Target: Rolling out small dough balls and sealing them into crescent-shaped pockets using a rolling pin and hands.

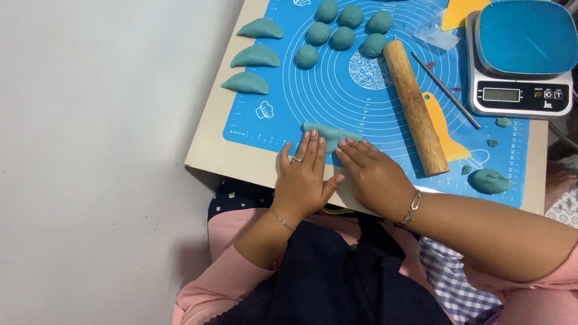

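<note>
A flattened, folded piece of teal dough point(330, 133) lies at the near edge of the blue baking mat point(361, 102). My left hand point(304, 174) lies flat, its fingertips pressing on the dough's near left side. My right hand point(376, 177) lies flat beside it, fingertips on the dough's right end. Both hands hold nothing. Three folded half-moon dough pieces point(256, 56) lie in a column at the mat's left edge. Several teal dough balls point(343, 30) sit at the far middle of the mat.
A wooden rolling pin point(415, 108) lies diagonally right of my hands, with a yellow scraper point(444, 129) and a thin metal rod point(445, 90) beside it. A kitchen scale point(521, 57) stands far right. A dough lump point(490, 180) and crumbs lie near the right edge. The small table point(241, 159) ends just left.
</note>
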